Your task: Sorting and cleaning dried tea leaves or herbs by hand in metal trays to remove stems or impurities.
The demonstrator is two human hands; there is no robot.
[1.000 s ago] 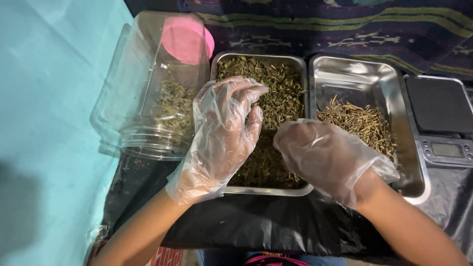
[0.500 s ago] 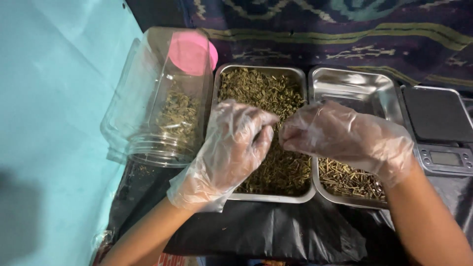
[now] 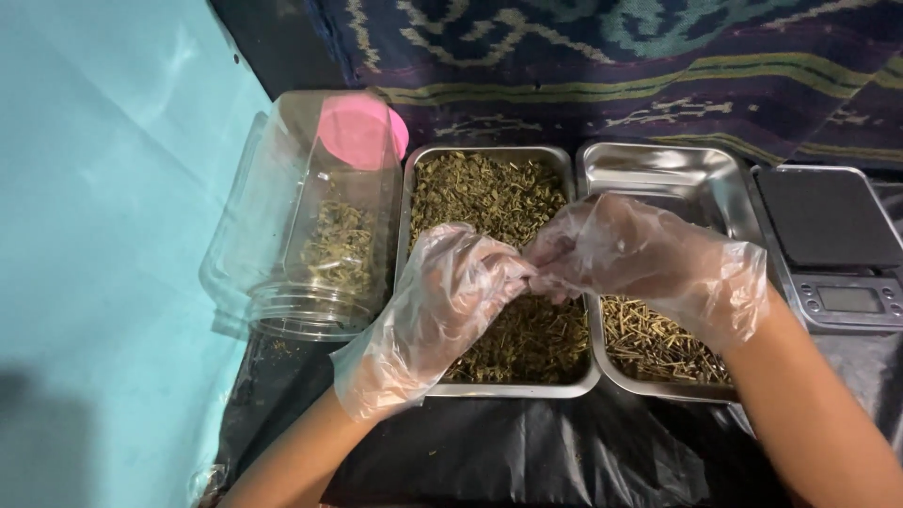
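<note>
Both my hands wear loose clear plastic gloves. My left hand (image 3: 437, 315) and my right hand (image 3: 649, 259) meet fingertip to fingertip over the left steel tray (image 3: 406, 202), which is full of dried green-brown herb (image 3: 480, 193). The fingers of both pinch together at a small bit of herb between them; the glove film hides exactly what is held. The right steel tray (image 3: 658, 169) holds a small heap of dry pale stems (image 3: 654, 339) at its near end, partly under my right wrist.
A clear plastic jar (image 3: 301, 216) with a pink lid end lies on its side left of the trays, some herb inside. A small digital scale (image 3: 832, 240) stands at the right. Black plastic sheet (image 3: 527, 452) covers the near surface; patterned dark cloth behind, turquoise sheet left.
My right hand has moved left from over the stem tray to meet my left hand above the herb tray. The camera view has tilted, so the trays sit lower in the frame.
</note>
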